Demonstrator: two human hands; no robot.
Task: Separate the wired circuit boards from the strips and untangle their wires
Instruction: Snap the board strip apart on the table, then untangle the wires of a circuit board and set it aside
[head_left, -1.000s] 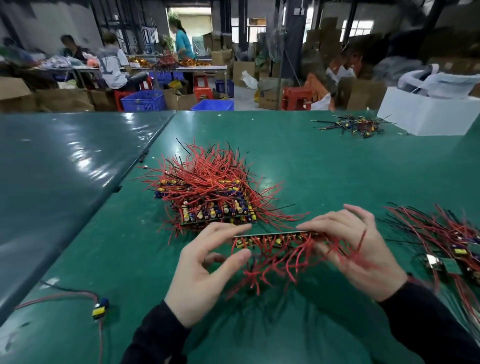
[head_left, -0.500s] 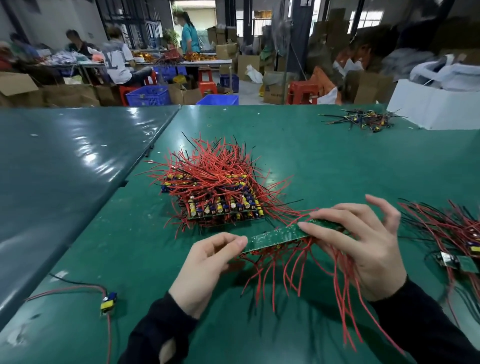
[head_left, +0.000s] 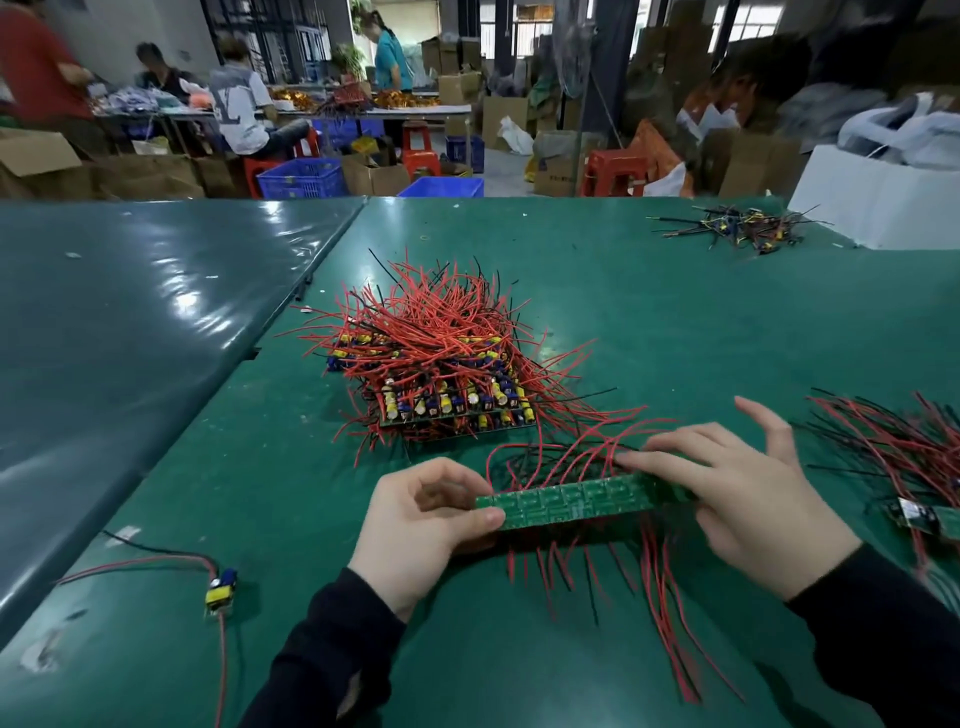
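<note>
Green circuit board strip (head_left: 582, 501) is held above the table (head_left: 234, 467) at about 6 o'clock from the stacked pile of wired boards (head_left: 441, 374). Its long axis runs from 9 to 3 o'clock, the right end slightly higher, solder face toward the camera. The left hand (head_left: 415, 530) pinches its left end with thumb over fingers. The right hand (head_left: 737, 499) grips the right end, fingers along the top edge. Red wires (head_left: 623, 571) hang below toward 6 o'clock and arch behind toward 12.
</note>
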